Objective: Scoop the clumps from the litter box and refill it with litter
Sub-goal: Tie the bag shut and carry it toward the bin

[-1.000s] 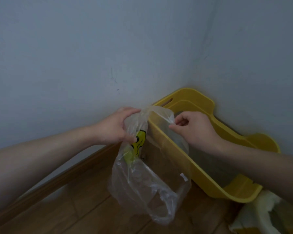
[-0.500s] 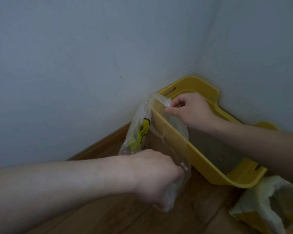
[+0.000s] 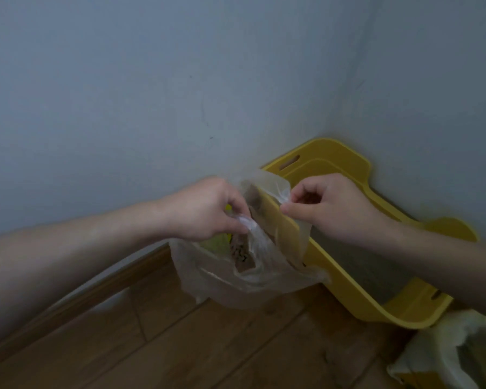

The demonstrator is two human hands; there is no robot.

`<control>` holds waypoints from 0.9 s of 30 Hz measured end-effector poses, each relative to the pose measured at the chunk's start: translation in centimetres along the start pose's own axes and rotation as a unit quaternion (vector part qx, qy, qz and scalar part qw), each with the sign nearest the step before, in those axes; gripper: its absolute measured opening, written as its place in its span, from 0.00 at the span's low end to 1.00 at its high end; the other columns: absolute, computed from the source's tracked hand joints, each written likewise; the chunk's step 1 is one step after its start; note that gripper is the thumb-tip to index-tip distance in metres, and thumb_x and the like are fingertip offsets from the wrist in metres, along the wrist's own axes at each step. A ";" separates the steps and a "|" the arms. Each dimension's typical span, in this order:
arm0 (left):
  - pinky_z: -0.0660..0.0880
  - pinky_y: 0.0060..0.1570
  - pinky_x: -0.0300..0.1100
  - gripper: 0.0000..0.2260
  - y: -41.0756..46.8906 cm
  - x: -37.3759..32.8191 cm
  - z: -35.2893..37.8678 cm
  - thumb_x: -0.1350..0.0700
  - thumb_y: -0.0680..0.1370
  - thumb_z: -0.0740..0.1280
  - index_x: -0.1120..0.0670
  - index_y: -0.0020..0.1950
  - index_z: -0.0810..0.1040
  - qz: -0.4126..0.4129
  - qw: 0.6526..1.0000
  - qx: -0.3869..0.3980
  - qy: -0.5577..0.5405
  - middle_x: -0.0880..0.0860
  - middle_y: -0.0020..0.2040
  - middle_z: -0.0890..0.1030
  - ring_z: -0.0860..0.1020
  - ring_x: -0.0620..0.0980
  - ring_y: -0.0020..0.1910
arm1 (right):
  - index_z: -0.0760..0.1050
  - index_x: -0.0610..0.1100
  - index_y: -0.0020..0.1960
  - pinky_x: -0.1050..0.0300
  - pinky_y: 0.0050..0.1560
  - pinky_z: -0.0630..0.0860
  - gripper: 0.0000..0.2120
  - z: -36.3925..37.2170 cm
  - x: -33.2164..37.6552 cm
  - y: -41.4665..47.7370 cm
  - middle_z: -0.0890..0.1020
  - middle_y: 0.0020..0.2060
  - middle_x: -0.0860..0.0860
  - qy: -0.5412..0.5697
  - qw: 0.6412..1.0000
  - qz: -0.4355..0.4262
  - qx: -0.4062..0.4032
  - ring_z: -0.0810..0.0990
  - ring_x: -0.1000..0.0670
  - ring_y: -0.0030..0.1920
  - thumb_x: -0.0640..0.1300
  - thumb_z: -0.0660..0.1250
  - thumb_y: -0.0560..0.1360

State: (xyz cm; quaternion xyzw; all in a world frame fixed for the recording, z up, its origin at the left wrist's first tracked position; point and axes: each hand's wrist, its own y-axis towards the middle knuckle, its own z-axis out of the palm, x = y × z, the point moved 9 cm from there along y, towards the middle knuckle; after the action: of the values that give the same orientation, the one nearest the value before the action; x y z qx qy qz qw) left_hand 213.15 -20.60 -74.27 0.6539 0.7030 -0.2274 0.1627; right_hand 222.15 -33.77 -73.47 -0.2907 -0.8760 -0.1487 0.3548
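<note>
Litter box, yellow plastic, sits on the wooden floor pushed into the corner where two pale walls meet; its near long wall runs diagonally toward me, and a slot handle shows at each end. I see my left hand reaching in from the left, forearm nearly level, knuckles up, its grip pinched on one edge of a clear plastic bag. My right hand comes in from the right above the box, fingers curled, thumb and forefinger pressed together on the bag's opposite edge, right at the top of the box's near wall. The bag's mouth is stretched between both hands and drapes over that wall's rim, its body hanging outside the box just above the floor. Open floorboards lie left and toward me. A second, pale bag stands at lower right, just beside the box's near end.
</note>
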 end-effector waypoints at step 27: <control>0.71 0.39 0.44 0.11 -1.0 -4.9 -10.0 0.63 0.66 0.71 0.48 0.43 0.85 0.119 0.968 -0.136 -0.173 0.47 0.40 0.74 0.74 0.49 0.37 | 0.78 0.42 0.59 0.56 0.50 0.79 0.25 3.3 9.5 2.4 0.85 0.48 0.50 0.311 0.940 -0.086 0.110 0.83 0.53 0.49 0.51 0.78 0.66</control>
State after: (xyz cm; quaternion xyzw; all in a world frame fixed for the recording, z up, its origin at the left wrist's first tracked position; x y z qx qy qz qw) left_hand 213.30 -19.48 -63.16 0.6556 0.6052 -0.2187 0.3950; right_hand 216.34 -26.52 -68.93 -0.1131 -0.7545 -0.1643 0.6252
